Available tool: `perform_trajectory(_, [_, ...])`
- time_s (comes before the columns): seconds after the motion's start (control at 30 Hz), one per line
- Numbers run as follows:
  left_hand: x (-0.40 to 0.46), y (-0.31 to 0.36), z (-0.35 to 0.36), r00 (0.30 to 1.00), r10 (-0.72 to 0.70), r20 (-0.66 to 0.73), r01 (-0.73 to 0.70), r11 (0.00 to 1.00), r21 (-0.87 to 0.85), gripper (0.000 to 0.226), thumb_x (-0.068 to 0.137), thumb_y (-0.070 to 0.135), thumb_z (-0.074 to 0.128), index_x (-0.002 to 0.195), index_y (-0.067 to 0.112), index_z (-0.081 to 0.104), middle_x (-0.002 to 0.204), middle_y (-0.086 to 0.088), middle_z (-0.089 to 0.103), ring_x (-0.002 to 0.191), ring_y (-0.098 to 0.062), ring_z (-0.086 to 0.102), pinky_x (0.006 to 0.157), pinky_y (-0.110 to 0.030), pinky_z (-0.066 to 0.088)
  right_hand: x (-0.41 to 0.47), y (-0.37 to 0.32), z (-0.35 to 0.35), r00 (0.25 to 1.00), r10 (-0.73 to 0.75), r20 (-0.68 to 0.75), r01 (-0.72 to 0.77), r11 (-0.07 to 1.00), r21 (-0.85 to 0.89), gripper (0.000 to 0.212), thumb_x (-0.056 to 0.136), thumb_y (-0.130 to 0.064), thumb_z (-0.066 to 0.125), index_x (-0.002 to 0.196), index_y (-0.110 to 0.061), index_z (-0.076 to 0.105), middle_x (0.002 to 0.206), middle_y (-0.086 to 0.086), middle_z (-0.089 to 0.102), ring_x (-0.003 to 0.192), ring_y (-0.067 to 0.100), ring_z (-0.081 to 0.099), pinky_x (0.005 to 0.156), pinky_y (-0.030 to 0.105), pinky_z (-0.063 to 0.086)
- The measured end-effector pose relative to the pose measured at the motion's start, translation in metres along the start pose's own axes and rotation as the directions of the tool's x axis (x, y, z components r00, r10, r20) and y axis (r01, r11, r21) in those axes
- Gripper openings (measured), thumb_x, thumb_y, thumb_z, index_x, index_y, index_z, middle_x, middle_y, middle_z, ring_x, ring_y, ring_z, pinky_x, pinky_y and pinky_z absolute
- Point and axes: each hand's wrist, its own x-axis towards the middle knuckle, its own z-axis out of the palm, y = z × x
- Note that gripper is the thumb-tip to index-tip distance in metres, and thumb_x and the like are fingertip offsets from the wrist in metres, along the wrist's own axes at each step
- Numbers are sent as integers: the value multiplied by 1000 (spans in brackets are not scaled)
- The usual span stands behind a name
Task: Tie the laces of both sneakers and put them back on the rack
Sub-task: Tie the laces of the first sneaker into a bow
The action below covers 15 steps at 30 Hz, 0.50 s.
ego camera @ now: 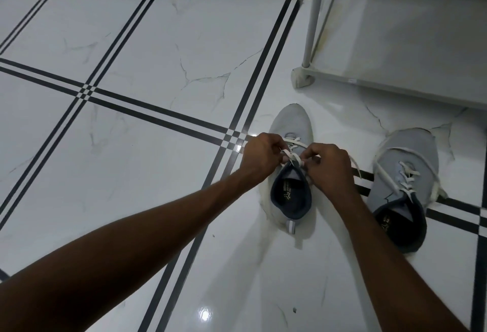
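A glossy white tiled floor (137,42), crossed by dark double lines, is seen filling nearly the whole view. At about one to two o'clock a pale grey rack (411,42) is stood on the floor, with its bottom shelf bare where visible and one upright post rising at its left corner. Two bare forearms are extended from the lower edge toward the centre right.

A grey sneaker (291,126) is set upright on the floor just right of centre, toe pointed to twelve o'clock, its dark opening turned toward the viewer. A second grey sneaker (407,173) is placed at about three o'clock from the first, apart from it and tilted slightly, toe toward one o'clock; its white laces (379,171) are left untied and are trailed loosely over the upper and onto the floor on both sides.

Over the tongue of the first sneaker the left hand (261,155) and the right hand (329,165) are brought close together. White laces (292,158) are pinched between the fingertips of each hand, with a strand crossed between them; a finished bow cannot be made out. Both sneakers are kept on the floor, near the rack but outside it.
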Motion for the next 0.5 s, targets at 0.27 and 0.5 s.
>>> perform_trajectory(0.27, [-12,-30,-23,981,141,135,-171,955,242,12,79,-3,69,74,8,69,74,-1,69,70,-17,67,69,-33,57,-5,37,-10,971,150,-188,-160,986,-39,22,75,9,63,69,-12,58,72,8,65,67,28,57,57,33,41])
perform_trajectory(0.5, [-1,-36,-33,979,129,156,-153,977,151,4,78,18,79,81,19,77,63,11,69,61,-5,64,60,-24,48,-11,21,-6,995,43,-86,-42,999,16,20,80,-7,72,94,-21,76,85,6,75,77,26,71,76,40,58])
